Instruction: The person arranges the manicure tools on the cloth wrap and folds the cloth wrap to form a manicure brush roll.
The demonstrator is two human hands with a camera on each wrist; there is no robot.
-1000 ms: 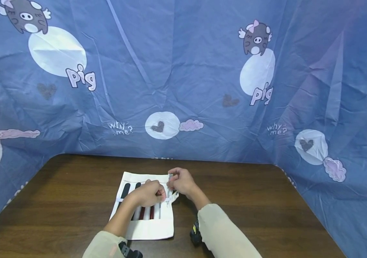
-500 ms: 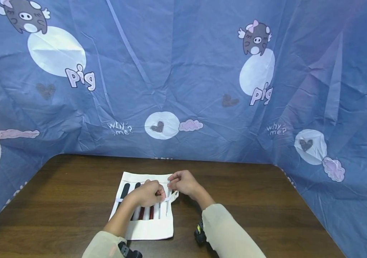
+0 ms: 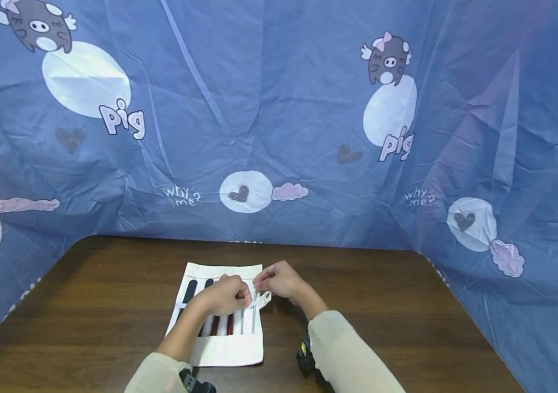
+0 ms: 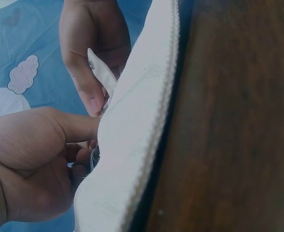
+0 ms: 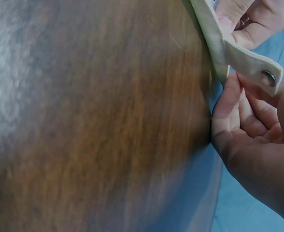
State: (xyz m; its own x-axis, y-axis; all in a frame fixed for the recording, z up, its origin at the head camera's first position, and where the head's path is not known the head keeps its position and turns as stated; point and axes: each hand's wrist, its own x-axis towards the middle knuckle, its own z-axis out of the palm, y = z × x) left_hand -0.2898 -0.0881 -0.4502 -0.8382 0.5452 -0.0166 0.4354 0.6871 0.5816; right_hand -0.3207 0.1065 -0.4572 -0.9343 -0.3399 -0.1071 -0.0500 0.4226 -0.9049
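Observation:
A white cloth tool pouch (image 3: 228,352) lies unfolded on the table, with several slim tools side by side under a pale elastic band (image 3: 254,303). My left hand (image 3: 227,295) reaches across it, thumb and fingers pinching the band near its right end. My right hand (image 3: 281,281) pinches the upper end of a thin metal rod-like tool (image 3: 253,323) in the rightmost place; its lower part runs beneath the band. In the right wrist view a snap tab (image 5: 250,65) sticks out over my right fingers. The cloth hides my left fingertips in the left wrist view.
Black-handled tools (image 3: 190,290) and dark red ones (image 3: 230,325) fill the pouch's left and middle. Brown wooden table (image 3: 382,316) surrounds it. A blue printed curtain (image 3: 308,109) hangs behind the far edge.
My right hand has moved slightly down toward the pouch, and the thin metal tool has slid lower under the band. My left hand stays in place.

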